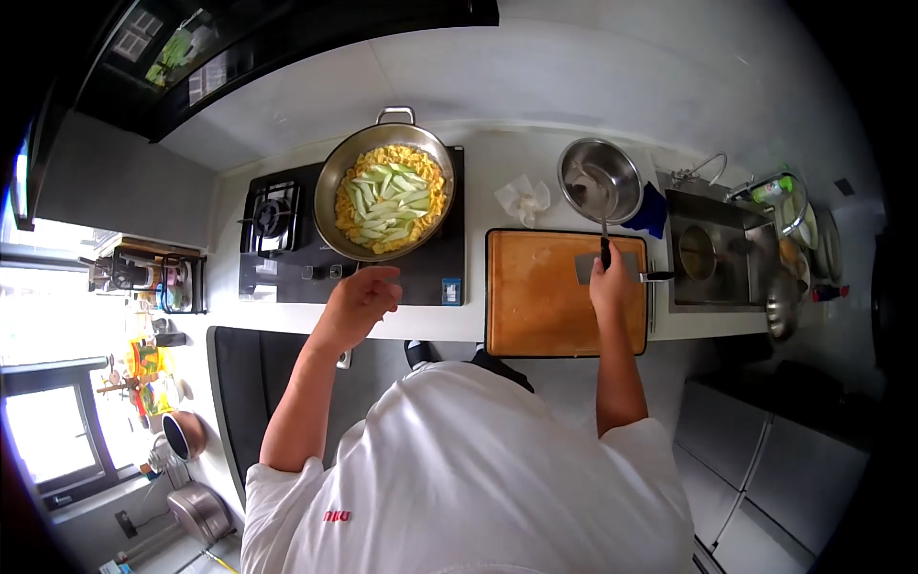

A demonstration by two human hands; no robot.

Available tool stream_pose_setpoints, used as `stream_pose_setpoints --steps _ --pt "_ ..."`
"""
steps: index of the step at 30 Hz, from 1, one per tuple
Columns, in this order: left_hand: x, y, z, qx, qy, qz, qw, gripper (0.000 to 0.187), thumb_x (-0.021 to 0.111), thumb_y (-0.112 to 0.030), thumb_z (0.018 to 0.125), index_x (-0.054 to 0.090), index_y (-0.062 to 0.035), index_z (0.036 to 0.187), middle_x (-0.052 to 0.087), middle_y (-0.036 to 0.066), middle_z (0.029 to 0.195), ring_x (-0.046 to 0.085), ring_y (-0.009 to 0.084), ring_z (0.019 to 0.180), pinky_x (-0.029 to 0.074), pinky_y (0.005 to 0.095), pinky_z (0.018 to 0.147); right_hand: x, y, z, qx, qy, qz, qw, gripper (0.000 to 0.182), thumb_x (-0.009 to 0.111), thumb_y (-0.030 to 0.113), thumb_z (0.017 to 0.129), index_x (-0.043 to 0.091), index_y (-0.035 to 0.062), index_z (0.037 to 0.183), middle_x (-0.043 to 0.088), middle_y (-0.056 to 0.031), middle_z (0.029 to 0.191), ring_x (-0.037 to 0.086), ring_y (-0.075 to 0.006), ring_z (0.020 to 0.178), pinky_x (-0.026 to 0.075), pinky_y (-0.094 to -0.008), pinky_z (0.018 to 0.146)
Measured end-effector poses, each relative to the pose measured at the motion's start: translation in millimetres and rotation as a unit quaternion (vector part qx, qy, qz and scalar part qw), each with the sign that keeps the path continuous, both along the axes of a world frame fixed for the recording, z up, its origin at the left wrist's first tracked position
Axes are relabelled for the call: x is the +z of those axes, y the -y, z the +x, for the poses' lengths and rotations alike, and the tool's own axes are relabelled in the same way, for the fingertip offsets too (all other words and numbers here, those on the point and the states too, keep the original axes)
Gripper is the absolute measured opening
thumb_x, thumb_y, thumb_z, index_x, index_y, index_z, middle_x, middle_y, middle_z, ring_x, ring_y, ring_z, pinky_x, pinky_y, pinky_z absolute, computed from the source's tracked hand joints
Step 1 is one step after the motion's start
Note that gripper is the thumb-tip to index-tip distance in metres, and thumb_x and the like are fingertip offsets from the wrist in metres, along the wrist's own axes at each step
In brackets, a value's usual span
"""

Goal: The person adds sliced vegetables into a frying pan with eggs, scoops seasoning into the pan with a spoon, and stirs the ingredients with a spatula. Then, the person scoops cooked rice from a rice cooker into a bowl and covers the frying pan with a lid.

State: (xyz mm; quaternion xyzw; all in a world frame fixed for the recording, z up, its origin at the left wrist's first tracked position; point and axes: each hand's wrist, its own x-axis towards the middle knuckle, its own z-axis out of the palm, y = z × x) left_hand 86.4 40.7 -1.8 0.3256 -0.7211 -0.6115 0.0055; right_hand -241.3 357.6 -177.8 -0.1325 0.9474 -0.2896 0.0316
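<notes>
A wide steel pan point(325, 191) stands on the black hob, holding yellow scrambled egg point(397, 156) with pale green vegetable slices point(387, 199) on top. Just below the pan's near edge is my left hand point(366, 304), its fingers partly curled and some hidden; what it may hold does not show. My right hand point(613, 282) is wrapped round the black handle of a utensil point(604, 230) whose head lies in a steel bowl point(626, 172). Beneath that hand, a cleaver point(585, 267) rests on the wooden cutting board point(535, 306).
A crumpled white tissue point(523, 200) lies left of the bowl, a dark blue cloth point(650, 211) right of it. Farther right is the sink point(736, 290) with a tap point(798, 215) and dishes. A second burner point(272, 218) sits left of the pan.
</notes>
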Motion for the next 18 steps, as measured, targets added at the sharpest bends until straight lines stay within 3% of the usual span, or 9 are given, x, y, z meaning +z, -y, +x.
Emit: stream_pose_setpoints --steps 6,10,11,14,15,18 --pt "9.3 -8.9 -1.6 0.000 0.041 -0.013 0.999 0.041 0.070 -0.016 0.102 0.062 0.0048 0.137 0.074 0.007 0.100 0.071 0.0127 0.089 0.055 0.0279 0.076 -21.2 13.1 -33.9 -0.004 -0.002 0.116 0.993 0.050 0.064 0.022 0.102 0.055 0.0115 0.150 0.066 -0.0171 0.137 0.064 -0.0392 0.124 0.054 -0.0491 0.100" --pt "14.4 -4.6 21.5 0.017 0.046 -0.026 0.998 0.042 0.072 -0.019 0.102 0.063 0.0056 0.135 0.074 0.009 0.100 0.070 0.0130 0.088 0.056 0.0284 0.079 -35.1 9.1 -36.9 0.000 -0.001 0.093 0.996 0.053 0.067 0.022 0.100 0.054 0.0077 0.150 0.064 -0.0201 0.140 0.062 -0.0416 0.128 0.051 -0.0504 0.104" --pt "17.7 -3.8 27.7 0.037 0.066 -0.014 0.997 0.041 0.072 -0.020 0.103 0.063 0.0055 0.134 0.074 0.009 0.097 0.070 0.0131 0.088 0.056 0.0299 0.079 -62.4 -2.3 -47.9 0.021 -0.058 0.060 0.996 0.052 0.069 0.021 0.098 0.056 0.0062 0.147 0.066 -0.0215 0.136 0.063 -0.0433 0.124 0.051 -0.0512 0.103" --pt "1.9 9.1 59.4 0.055 0.020 -0.014 0.998 0.042 0.074 -0.023 0.102 0.066 0.0026 0.134 0.077 0.010 0.101 0.071 0.0135 0.090 0.058 0.0312 0.082 -62.8 -10.1 -60.0 0.084 -0.101 0.010 0.991 0.041 0.073 0.018 0.095 0.063 -0.0037 0.128 0.068 -0.0303 0.120 0.065 -0.0443 0.115 0.050 -0.0524 0.101" --pt "-5.5 14.5 69.0 0.053 -0.010 -0.031 0.998 0.042 0.074 -0.025 0.102 0.066 0.0017 0.134 0.076 0.010 0.101 0.070 0.0139 0.090 0.058 0.0317 0.081 -57.4 -11.7 -63.2 0.089 -0.097 0.037 0.991 0.038 0.073 0.020 0.095 0.064 -0.0038 0.124 0.066 -0.0317 0.123 0.063 -0.0463 0.117 0.050 -0.0533 0.102" --pt "11.1 29.9 96.8 0.039 0.011 -0.060 0.997 0.045 0.073 -0.030 0.102 0.065 -0.0012 0.136 0.076 0.012 0.109 0.072 0.0191 0.098 0.058 0.0346 0.087 -30.6 1.1 -46.8 0.060 -0.210 0.088 0.972 0.055 0.074 0.025 0.097 0.058 -0.0040 0.141 0.064 -0.0285 0.133 0.060 -0.0463 0.125 0.047 -0.0508 0.110"
